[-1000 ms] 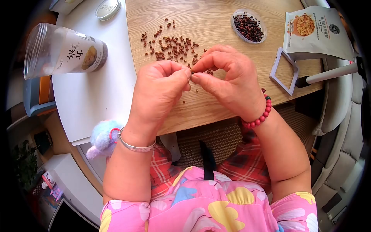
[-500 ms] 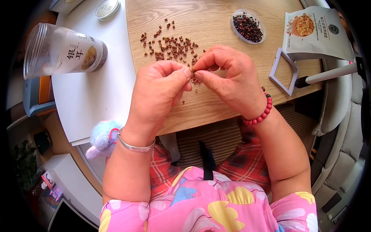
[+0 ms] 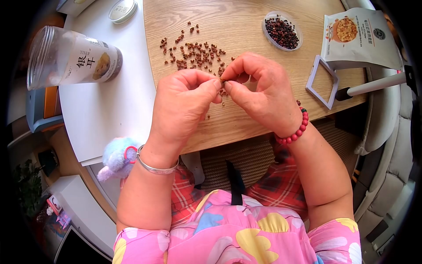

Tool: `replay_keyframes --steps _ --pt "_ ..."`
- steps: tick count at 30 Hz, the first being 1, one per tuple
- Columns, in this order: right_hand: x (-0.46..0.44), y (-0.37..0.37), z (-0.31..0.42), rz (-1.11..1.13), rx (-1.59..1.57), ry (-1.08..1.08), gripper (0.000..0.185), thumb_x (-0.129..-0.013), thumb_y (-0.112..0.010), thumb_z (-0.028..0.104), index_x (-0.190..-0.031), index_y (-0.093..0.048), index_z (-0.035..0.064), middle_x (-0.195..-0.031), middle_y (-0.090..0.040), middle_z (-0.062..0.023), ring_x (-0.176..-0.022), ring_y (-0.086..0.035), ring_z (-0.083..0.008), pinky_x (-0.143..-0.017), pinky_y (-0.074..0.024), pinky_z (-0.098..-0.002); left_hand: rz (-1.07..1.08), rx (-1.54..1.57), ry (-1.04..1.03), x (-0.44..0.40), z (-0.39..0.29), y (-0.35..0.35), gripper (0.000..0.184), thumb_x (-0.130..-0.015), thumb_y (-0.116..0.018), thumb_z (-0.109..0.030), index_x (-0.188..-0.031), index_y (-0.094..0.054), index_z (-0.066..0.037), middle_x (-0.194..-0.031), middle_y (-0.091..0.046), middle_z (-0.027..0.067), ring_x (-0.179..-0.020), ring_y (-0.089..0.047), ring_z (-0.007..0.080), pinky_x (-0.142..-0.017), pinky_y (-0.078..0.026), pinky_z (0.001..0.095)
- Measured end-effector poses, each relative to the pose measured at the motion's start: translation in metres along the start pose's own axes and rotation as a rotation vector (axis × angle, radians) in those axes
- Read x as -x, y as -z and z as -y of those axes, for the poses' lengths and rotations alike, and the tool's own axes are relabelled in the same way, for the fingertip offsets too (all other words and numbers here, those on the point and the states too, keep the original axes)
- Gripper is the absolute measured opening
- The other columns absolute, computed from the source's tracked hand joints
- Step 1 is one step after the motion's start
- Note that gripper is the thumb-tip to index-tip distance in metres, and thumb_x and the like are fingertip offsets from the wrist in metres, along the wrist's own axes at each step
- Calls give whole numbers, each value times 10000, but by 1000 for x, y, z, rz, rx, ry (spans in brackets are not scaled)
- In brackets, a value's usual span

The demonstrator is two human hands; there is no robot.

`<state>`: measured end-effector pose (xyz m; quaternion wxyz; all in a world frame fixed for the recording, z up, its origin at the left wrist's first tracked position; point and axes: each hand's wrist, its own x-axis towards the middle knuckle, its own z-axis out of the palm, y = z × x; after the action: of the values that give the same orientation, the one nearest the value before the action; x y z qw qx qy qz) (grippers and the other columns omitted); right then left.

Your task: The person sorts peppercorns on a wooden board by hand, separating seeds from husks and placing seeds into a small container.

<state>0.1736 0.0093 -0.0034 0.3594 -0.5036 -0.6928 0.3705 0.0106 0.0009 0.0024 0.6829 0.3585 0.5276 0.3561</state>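
Observation:
My left hand (image 3: 187, 101) and my right hand (image 3: 266, 92) meet over the wooden table (image 3: 211, 138), thumbs and forefingers closed in a pinch. Between the fingertips is a small brownish Sichuan peppercorn (image 3: 223, 83), mostly covered by them. Just beyond my hands, loose reddish-brown peppercorns (image 3: 200, 55) lie scattered over the wood, and some sit right below the fingers. A round clear plastic dish (image 3: 267, 41) farther back at the right holds many dark red and black peppercorns (image 3: 282, 31).
On the white surface at left stand a clear plastic jar (image 3: 48, 57) with a label and a round lid (image 3: 122, 10). To the right are a grey-white food bag (image 3: 365, 39), a pale purple frame (image 3: 312, 79) and a white rod (image 3: 378, 83). A fluffy blue toy (image 3: 116, 154) hangs near my left wrist.
Both hands have shifted very slightly to the right, with the fingertips still pinched together. The scattered peppercorns and the dish look the same.

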Motion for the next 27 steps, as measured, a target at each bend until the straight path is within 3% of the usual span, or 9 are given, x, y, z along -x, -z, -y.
replay_keyframes --steps 17,27 --pt "1 -3 2 -30 -2 -3 74 -695 -617 60 -750 -615 10 -708 -606 -130 -680 -595 -268 -622 -484 -342 3 23 -2 1 0 0 96 -841 -626 -108 -854 -633 -13 -681 -618 26 -496 -429 24 -438 -311 157" --pt "2 -3 1 -6 -296 -215 101 -733 -628 59 -804 -640 -13 -684 -635 -81 -598 -588 -119 -566 -484 -253 60 160 19 -1 4 2 99 -844 -616 -102 -870 -624 -7 -687 -614 38 -477 -415 26 -424 -298 153"
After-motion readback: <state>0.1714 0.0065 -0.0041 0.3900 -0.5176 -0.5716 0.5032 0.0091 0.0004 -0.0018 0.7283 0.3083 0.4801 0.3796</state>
